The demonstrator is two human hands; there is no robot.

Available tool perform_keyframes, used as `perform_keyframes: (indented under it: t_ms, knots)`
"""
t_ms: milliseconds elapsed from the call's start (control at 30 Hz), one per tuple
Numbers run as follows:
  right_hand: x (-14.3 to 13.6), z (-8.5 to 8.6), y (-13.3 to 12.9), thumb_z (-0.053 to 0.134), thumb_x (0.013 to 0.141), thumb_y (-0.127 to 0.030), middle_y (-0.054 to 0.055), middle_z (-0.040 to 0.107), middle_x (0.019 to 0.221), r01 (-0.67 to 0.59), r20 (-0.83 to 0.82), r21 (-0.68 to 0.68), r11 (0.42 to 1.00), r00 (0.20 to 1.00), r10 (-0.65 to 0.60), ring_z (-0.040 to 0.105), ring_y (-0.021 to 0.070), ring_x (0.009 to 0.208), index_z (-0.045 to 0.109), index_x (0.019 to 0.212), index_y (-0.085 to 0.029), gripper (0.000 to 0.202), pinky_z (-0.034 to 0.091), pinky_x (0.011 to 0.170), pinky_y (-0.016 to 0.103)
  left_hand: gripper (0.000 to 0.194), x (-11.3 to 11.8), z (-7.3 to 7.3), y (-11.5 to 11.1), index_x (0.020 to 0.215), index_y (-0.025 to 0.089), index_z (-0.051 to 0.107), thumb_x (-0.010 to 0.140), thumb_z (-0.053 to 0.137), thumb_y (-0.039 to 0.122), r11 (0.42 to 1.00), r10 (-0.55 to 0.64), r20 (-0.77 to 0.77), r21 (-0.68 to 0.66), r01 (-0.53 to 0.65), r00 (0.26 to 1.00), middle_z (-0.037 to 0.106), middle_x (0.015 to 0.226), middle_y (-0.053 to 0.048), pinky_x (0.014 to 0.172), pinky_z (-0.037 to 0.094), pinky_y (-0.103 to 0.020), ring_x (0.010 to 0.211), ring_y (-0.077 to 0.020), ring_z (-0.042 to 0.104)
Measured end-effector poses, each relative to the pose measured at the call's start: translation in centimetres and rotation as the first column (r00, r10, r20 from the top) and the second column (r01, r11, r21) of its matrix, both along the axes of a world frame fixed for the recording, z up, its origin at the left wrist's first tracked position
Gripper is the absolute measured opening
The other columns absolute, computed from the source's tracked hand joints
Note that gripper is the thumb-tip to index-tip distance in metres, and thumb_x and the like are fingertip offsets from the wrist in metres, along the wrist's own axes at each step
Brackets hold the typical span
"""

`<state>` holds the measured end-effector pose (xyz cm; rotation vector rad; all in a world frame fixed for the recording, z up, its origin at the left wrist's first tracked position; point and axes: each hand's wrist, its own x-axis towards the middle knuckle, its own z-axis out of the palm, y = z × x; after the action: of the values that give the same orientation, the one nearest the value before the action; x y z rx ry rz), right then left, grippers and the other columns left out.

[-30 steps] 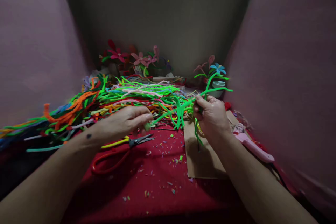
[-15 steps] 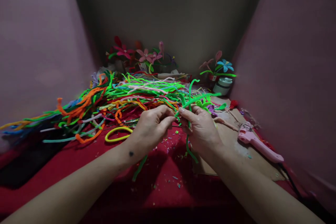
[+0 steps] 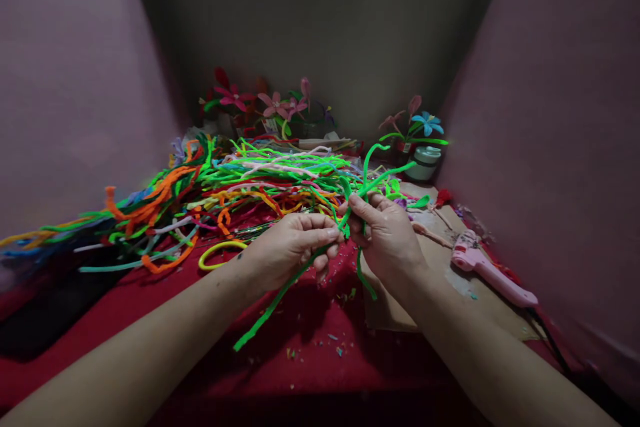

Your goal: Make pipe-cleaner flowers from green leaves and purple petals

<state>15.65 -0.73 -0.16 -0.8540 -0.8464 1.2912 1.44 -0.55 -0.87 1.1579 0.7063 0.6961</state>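
Observation:
Both hands meet near the middle of the head view, over a red cloth. My left hand [image 3: 303, 243] pinches a green pipe cleaner [image 3: 273, 307], whose long end hangs down toward the lower left. Just beside it, my right hand [image 3: 385, 227] is closed on crossing green pipe cleaners [image 3: 387, 177]. Their tips stick out above the fingers and one end hangs below the palm. Small green loops show by the fingertips, but how the strands join there is hidden by the fingers.
A large heap of coloured pipe cleaners [image 3: 285, 167] lies behind and to the left. A pink glue gun [image 3: 495, 273] rests on cardboard [image 3: 445, 300] at the right. Fuzzy flowers [image 3: 275, 105] and a pale jar [image 3: 424, 163] stand at the back. Scraps dot the red cloth [image 3: 310, 367].
My left hand has turned and moved slightly lower, and more of the green strand now trails from it toward the lower left. The green tips above my right hand have shifted a little.

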Motion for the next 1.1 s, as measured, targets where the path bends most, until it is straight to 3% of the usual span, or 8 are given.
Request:
perform_keyframes:
  t_ms: [100,200,300,367,567,733,867,1100]
  knots:
    - [-0.1,-0.1,0.0,0.069,0.062,-0.024,-0.004,0.056,0.053,0.008,-0.005,-0.005,1.000,1.000,-0.008,0.035,0.0027,0.038,0.045,0.064,-0.016,0.025,0.022,0.034,0.015,0.014,-0.1,0.0,0.0,0.069,0.016,0.050,0.075,0.057,0.027,0.999,0.038,-0.081,0.016,-0.037,0.996,0.049,0.055,0.005,0.035,0.032,-0.019,0.036,-0.0050,0.036]
    - [-0.1,-0.1,0.0,0.068,0.061,-0.020,-0.006,0.052,0.048,0.020,-0.030,-0.009,1.000,0.999,-0.020,0.034,0.0025,0.036,0.043,0.063,-0.017,0.025,0.019,0.033,0.014,0.018,0.1,0.4,-0.6,0.062,0.017,0.048,0.075,0.054,0.026,0.953,0.191,-0.259,0.281,-0.115,0.947,0.042,0.049,0.006,0.036,0.024,-0.018,0.037,-0.0047,0.031]
    - [-0.2,0.0,0.0,0.067,0.060,-0.017,-0.006,0.052,0.047,0.014,-0.045,-0.027,1.000,0.999,-0.015,0.034,0.0027,0.036,0.042,0.063,-0.017,0.025,0.019,0.032,0.014,0.018,0.5,0.6,-1.3,0.058,0.015,0.050,0.075,0.052,0.018,0.720,0.434,-0.335,0.687,-0.098,0.836,0.041,0.051,0.005,0.046,0.028,-0.019,0.047,-0.0055,0.034]
    - [-0.2,0.0,0.1,0.068,0.060,-0.018,-0.006,0.053,0.046,0.003,-0.046,-0.027,1.000,0.999,-0.004,0.034,0.0026,0.036,0.042,0.063,-0.017,0.026,0.020,0.033,0.013,0.018,0.6,0.5,-1.7,0.057,0.014,0.051,0.075,0.052,0.017,0.613,0.499,-0.326,0.788,-0.061,0.803,0.042,0.053,0.005,0.050,0.029,-0.020,0.051,-0.0061,0.036]
    - [0.0,-0.3,0.5,0.070,0.064,-0.027,-0.003,0.057,0.056,-0.107,-0.046,-0.017,0.994,0.993,0.106,0.040,0.0032,0.041,0.050,0.068,-0.015,0.023,0.024,0.034,0.013,0.017,-0.2,0.9,-1.0,0.069,0.017,0.046,0.082,0.050,0.029,0.911,0.291,-0.123,0.338,-0.235,0.949,0.047,0.055,0.005,0.039,0.028,-0.017,0.039,-0.0042,0.035]
    - [-0.2,-0.4,0.1,0.061,0.069,-0.023,0.004,0.063,0.068,-0.287,-0.111,-0.062,0.956,0.954,0.279,0.046,0.0054,0.047,0.060,0.075,-0.012,0.013,0.028,0.036,0.014,0.017,-1.1,1.3,0.4,0.074,0.019,0.042,0.080,0.056,0.026,0.933,0.325,0.253,0.070,-0.352,0.911,0.040,0.052,0.008,0.036,0.019,-0.014,0.037,-0.0017,0.022]
    - [-0.3,-0.5,-0.4,0.057,0.070,-0.022,0.005,0.063,0.067,-0.407,-0.108,-0.072,0.910,0.911,0.399,0.047,0.0063,0.048,0.063,0.072,-0.011,0.013,0.027,0.036,0.014,0.012,-1.5,0.8,0.9,0.081,0.016,0.052,0.078,0.059,0.025,0.960,0.273,0.207,0.001,-0.279,0.940,0.023,0.043,0.011,0.035,0.015,-0.014,0.035,-0.0021,0.014]
    - [-0.7,-1.3,-1.1,0.053,0.073,-0.023,0.003,0.059,0.055,-0.676,-0.105,-0.113,0.729,0.737,0.667,0.046,0.0067,0.039,0.064,0.076,-0.008,0.020,0.026,0.031,0.015,0.019,-1.7,0.9,0.7,0.083,0.012,0.061,0.075,0.062,0.029,0.985,0.165,0.109,-0.066,-0.158,0.980,0.023,0.039,0.010,0.035,0.022,-0.014,0.035,-0.0029,0.025]
